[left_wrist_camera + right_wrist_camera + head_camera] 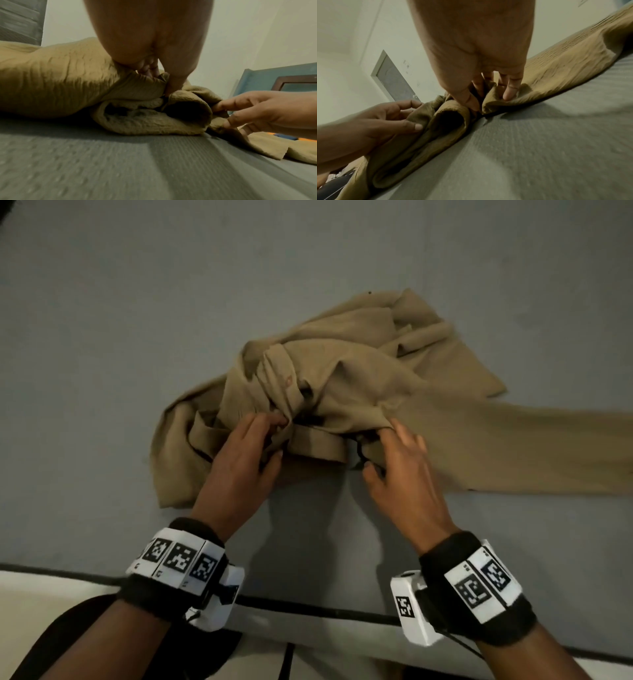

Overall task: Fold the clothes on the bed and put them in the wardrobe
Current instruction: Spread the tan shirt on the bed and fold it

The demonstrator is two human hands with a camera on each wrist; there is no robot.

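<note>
A crumpled tan garment (359, 378) lies on the grey bed (137, 337), with one long part stretched off to the right. My left hand (277, 436) grips a bunched fold at the pile's near side, thumb under and fingers over. My right hand (378, 446) pinches another fold just to the right, beside a rolled hem. In the left wrist view the left hand (159, 81) digs into the garment (51, 81) and the right hand (221, 115) reaches in. The right wrist view has the right hand (484, 97) pinching the garment (565, 70), and the left hand (414, 115) holding a fold.
The bed's near edge with black piping (308, 609) runs just below my wrists, and a dark shape (68, 638) sits under it at lower left. A blue piece of furniture (257, 78) stands beyond the bed. Bare grey sheet surrounds the garment.
</note>
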